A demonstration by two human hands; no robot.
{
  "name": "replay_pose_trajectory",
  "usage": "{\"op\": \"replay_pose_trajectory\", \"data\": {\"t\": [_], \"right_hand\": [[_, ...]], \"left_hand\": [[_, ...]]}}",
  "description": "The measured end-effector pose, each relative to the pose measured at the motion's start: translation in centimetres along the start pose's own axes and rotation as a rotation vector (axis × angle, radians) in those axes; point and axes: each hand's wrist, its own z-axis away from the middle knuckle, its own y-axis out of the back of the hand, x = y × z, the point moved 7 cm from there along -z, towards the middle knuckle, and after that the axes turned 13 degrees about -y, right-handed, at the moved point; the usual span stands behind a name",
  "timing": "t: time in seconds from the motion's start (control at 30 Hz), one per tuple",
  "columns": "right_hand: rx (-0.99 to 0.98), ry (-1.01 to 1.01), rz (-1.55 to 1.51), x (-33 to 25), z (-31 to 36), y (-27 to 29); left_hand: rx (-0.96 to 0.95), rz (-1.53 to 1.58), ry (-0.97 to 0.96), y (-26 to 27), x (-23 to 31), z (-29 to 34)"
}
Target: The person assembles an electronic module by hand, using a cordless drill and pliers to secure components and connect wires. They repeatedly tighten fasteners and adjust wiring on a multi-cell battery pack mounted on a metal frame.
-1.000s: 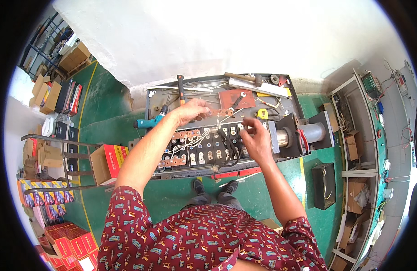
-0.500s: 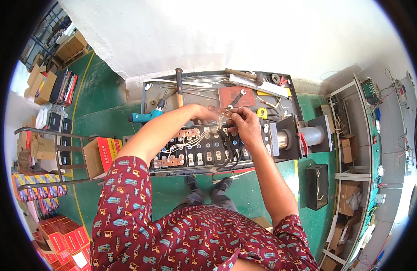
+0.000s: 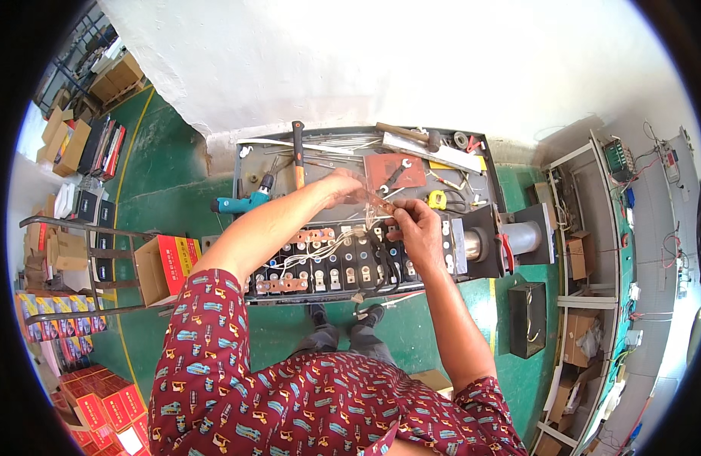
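Between my two hands is a copper busbar with holes (image 3: 378, 202), held above a pack of black battery cells (image 3: 341, 277). My right hand (image 3: 419, 229) pinches its right end with thumb and fingers. The left hand (image 3: 343, 186) closes on its other end; its fingers are partly hidden. Below, one copper strip (image 3: 312, 235) lies on the upper row of terminals and another copper strip (image 3: 282, 286) on the lower row at the left. Thin white wires (image 3: 293, 259) run across the cells, and a black cable (image 3: 385, 258) crosses them further right.
Behind the cells a grey tray (image 3: 335, 162) holds a cordless drill (image 3: 244, 203), an upright-lying hammer (image 3: 298, 156), an open-ended wrench (image 3: 396, 175) and a yellow tape measure (image 3: 437, 200). Red-handled pliers (image 3: 507, 252) sit beside a metal cylinder (image 3: 524, 238) at the right.
The busbar has come down slightly and now slants more steeply toward my right hand. Both hands have shifted a little and still hold it. The view has moved slightly.
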Motion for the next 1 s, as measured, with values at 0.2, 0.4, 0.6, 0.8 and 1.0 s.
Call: {"op": "replay_pose_trajectory", "data": {"t": [0.2, 0.4, 0.6, 0.8, 1.0], "right_hand": [[-0.004, 0.012, -0.013, 0.0, 0.0, 0.1], [0.0, 0.031, 0.01, -0.6, 0.6, -0.3], [0.021, 0.036, -0.033, -0.8, 0.9, -0.2], [0.049, 0.0, -0.007, 0.0, 0.4, 0.6], [0.046, -0.031, -0.009, -0.1, 0.0, 0.1]], "left_hand": [[0.045, -0.316, 0.041, 3.3, -1.7, -1.7], [-0.336, -0.874, 0.195, 1.9, -7.4, -3.2], [-0.285, -0.668, 0.325, 3.8, -8.6, -4.0], [0.342, -0.029, -0.272, 6.5, 0.8, 0.7], [0.31, 0.165, -0.423, 8.3, 3.6, 5.1]]}}
